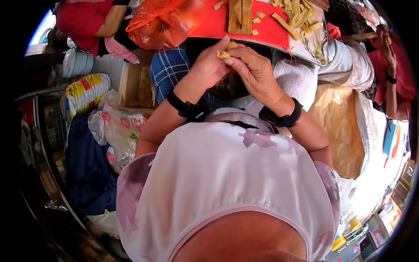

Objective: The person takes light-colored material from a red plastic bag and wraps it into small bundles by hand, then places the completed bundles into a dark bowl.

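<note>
My left hand [209, 67] and my right hand [253, 70] meet at the near edge of a table. Between their fingertips they hold a small folded piece of yellowish dried strip [223, 54]. Beyond them a wooden block [240, 16] with a groove down its middle lies on a red cloth [212, 28]. Small cut pieces [256, 20] of the strip lie beside the block. A pile of longer dried yellowish strips [299, 14] rests at the table's right side, with a thin dried sprig [316, 52] near the corner.
A red plastic bag [157, 26] bulges over the table's left side. One co-worker in red [85, 23] sits at upper left, another [397, 72] at right holds a long strip. Clear plastic bags [122, 131], a cardboard box [129, 85] and a brown paper sack [338, 127] flank me.
</note>
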The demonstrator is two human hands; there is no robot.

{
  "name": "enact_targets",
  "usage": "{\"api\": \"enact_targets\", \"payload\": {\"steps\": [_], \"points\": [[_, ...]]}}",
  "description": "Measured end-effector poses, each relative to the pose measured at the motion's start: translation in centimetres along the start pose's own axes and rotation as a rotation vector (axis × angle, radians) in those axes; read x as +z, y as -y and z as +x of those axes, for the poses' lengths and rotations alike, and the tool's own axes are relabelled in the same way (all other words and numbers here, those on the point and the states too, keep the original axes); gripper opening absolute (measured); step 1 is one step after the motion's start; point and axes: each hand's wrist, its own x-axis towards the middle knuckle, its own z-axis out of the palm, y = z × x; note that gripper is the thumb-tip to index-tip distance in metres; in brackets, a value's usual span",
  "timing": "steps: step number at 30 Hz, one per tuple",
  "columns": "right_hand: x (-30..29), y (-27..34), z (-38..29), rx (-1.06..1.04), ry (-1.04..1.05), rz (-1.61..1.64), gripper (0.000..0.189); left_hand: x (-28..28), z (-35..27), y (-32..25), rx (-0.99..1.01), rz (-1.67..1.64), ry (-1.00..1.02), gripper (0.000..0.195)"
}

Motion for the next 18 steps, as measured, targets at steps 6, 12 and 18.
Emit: {"api": "enact_targets", "payload": {"steps": [6, 12, 18], "points": [[-1.1, 0.8, 0.5, 0.492, -0.003, 0.648, 0.016, 0.7, -0.8, -0.3, -0.011, 0.062, 0.121, 0.021], [-1.2, -2.5, 0.1, 0.247, 0.027, -0.071, 0.024, 3.1, -1.9, -0.5, 0.377, 1.541, -0.111, 0.015], [-1.9, 0.5, 1.3, 0.971, 0.062, 1.272, 0.024, 3.1, -1.9, -1.6, 1.093, 1.539, -0.244, 0.025]]}}
